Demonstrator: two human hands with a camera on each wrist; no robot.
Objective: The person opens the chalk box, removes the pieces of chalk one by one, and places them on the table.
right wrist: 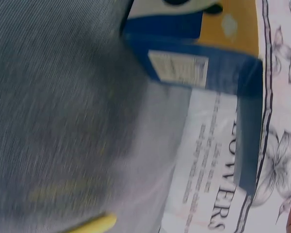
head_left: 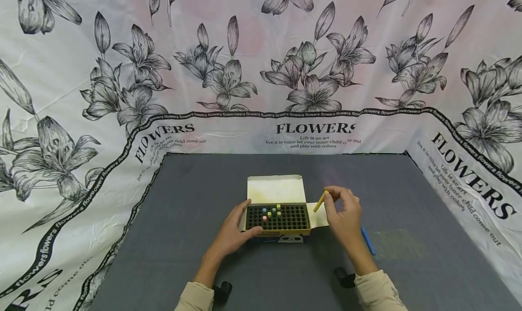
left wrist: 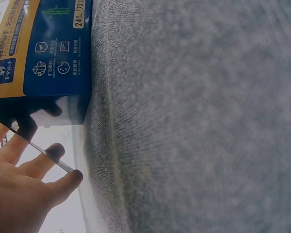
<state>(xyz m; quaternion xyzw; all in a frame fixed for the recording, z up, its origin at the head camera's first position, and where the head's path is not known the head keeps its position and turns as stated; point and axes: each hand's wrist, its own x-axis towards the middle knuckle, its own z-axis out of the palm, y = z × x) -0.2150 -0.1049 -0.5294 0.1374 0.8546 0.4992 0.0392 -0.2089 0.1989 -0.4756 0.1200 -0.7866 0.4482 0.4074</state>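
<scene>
A box of chalk (head_left: pixel 277 232) stands on the grey table with its lid (head_left: pixel 275 188) raised at the back. Inside is a black grid of holes, and several coloured chalk sticks show in it near the middle and left. My left hand (head_left: pixel 234 229) holds the box's left end, thumb at the front edge; in the left wrist view its other fingers (left wrist: pixel 36 167) lie along the side flap. Right of the box, my right hand (head_left: pixel 343 213) pinches a yellow chalk stick (head_left: pixel 321 201), tilted above the right flap (head_left: pixel 318 215). In the right wrist view, only a fingertip shows.
A blue stick (head_left: pixel 368 241) lies on the table beside the right wrist. In the right wrist view, a yellow stick (right wrist: pixel 94 225) shows at the bottom edge. Flower-printed cloth (head_left: pixel 261 134) rises behind the table and along both sides.
</scene>
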